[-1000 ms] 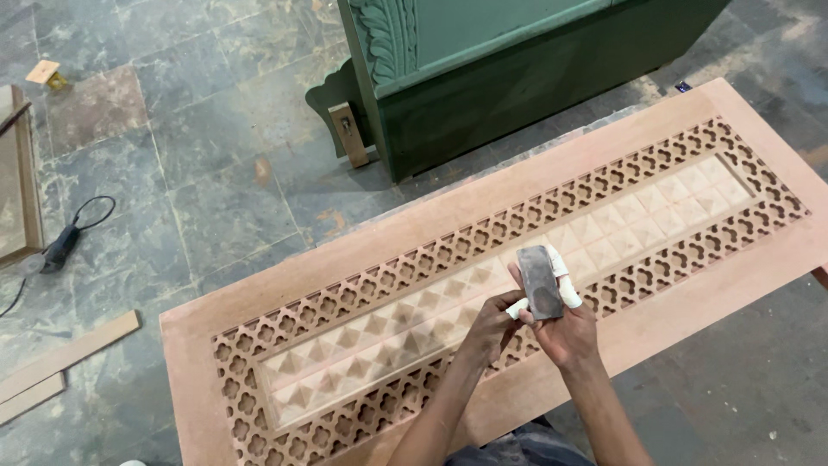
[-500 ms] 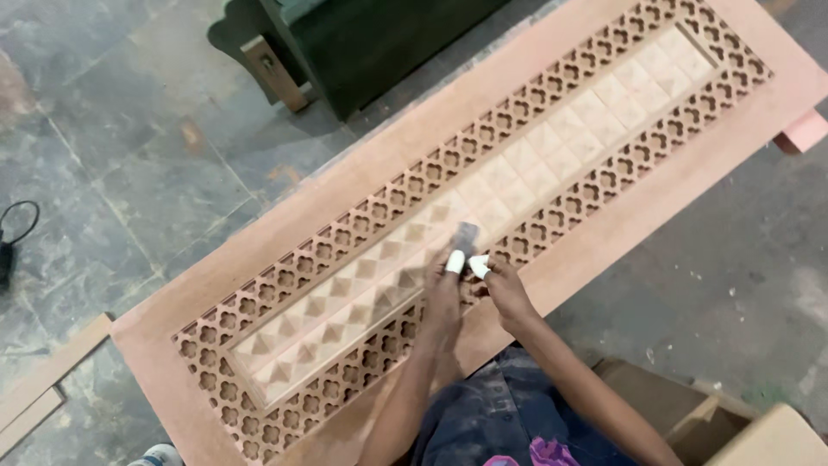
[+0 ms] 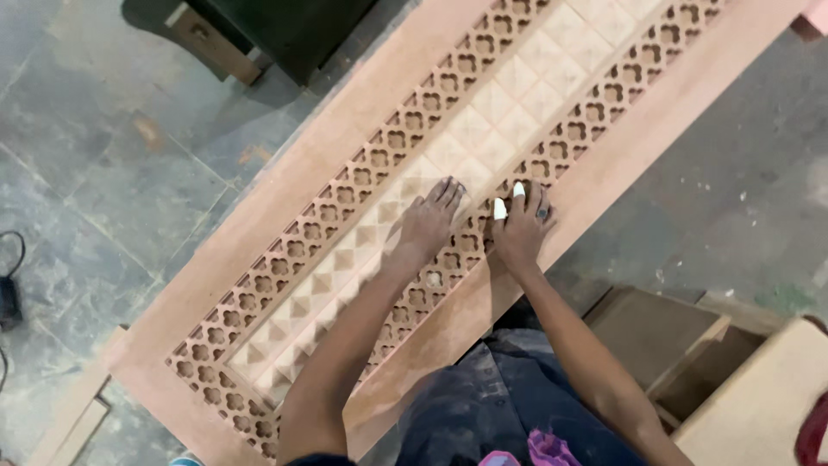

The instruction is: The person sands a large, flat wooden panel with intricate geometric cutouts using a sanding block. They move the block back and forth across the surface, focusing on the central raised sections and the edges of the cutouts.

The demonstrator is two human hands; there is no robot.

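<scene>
A long wooden panel (image 3: 285, 185) lies diagonally on the floor, with carved lattice bands (image 3: 362, 173) either side of a strip of raised pyramid squares (image 3: 483, 112). My left hand (image 3: 427, 226) lies flat, palm down, on the pyramid strip and the near lattice. My right hand (image 3: 520, 229) rests beside it on the near lattice, fingers spread, with white coverings on two fingertips. No sheet or tool shows in either hand. My forearms reach up from the bottom of the view.
A dark green cabinet (image 3: 285, 34) stands beyond the panel at the top. Open wooden boxes (image 3: 690, 345) sit at the lower right by my legs. A black cable (image 3: 10, 293) lies at the left edge and wood strips (image 3: 69, 414) at the lower left on the stone floor.
The grey sheet held up between both hands is out of sight. Both hands have come down flat onto the panel, and the view has moved closer and rightward along it.
</scene>
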